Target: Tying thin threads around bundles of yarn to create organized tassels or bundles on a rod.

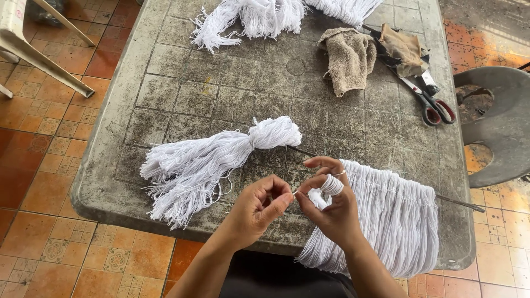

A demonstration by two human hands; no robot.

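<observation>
Left hand (258,205) pinched a yarn strand (298,191); right hand (330,205) had yarn (331,185) wound round its fingers, both grips closed, above the surface (182,94) edge by the fringe (395,218). Yarn looked light, soft, limp; best pinched near the loop.

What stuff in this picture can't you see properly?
Head view only:
- Thin rod: its middle is hidden under the hanging white yarn fringe.
- Scissors: the blades are covered by a brown cloth.
- Top yarn bundle: cut off by the top edge.
- Right hand: the palm is turned away.
</observation>
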